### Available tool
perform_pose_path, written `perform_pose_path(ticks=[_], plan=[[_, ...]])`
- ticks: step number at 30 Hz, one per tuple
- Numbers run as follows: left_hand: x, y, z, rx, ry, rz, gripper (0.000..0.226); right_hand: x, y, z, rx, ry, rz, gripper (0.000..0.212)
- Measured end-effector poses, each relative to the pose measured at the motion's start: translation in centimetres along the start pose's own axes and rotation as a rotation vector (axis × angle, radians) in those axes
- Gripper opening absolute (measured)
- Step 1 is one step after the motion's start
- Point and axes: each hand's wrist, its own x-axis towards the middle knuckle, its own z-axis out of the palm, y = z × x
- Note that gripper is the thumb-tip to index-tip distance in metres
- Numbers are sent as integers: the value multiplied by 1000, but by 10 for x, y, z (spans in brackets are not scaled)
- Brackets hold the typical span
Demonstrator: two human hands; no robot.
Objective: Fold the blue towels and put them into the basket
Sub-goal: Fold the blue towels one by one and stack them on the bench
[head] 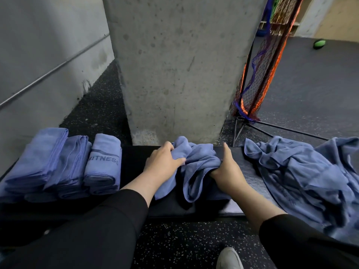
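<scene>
Two hands grip a crumpled blue towel on the black bench before a concrete pillar, left hand and right hand each bunching cloth. Folded towels lie left of the pillar, an unfolded heap to its right.

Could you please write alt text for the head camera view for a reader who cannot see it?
Both hands, left hand and right hand, grip a crumpled blue towel on a dark bench, between folded towels and an unfolded pile.
</scene>
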Motion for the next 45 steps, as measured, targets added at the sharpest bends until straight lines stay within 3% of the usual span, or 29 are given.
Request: perform_pose_path(ticks=[4,7,10,15,18,22,29,31,34,36,40,45], plan=[[5,6,15,193,-61,0,69,0,9,-25,9,109,17,94],[5,10,27,258,-4,27,40,-2,15,-38,2,186,-39,73],[8,20,24,-116,162,-69,22,-2,21,-49,1,207,-28,57],[4,48,-8,-669,438,-161,37,4,21,-75,-5,275,16,61],[-4,58,-24,-925,528,-169,25,3,21,-97,-35,329,-18,54],[-11,62,-21,-814,381,-69,15,1,13,-135,-90,445,-175,29],[-15,64,-3,-761,214,-47,20,-4,25,-217,-481,481,-260,21],[-17,67,-2,-745,196,-47,20,-3,46,-225,-724,321,-179,23],[-19,69,-2,-733,155,-44,21,-7,69,-223,-1015,-76,68,49],[-21,69,-2,-726,133,-47,21,-12,65,-223,-964,-91,100,55],[-25,68,-8,-746,113,-51,19,-9,41,-220,-882,78,29,43],[-33,68,-22,-871,79,-61,17,-6,-9,-172,-479,249,-255,26]])
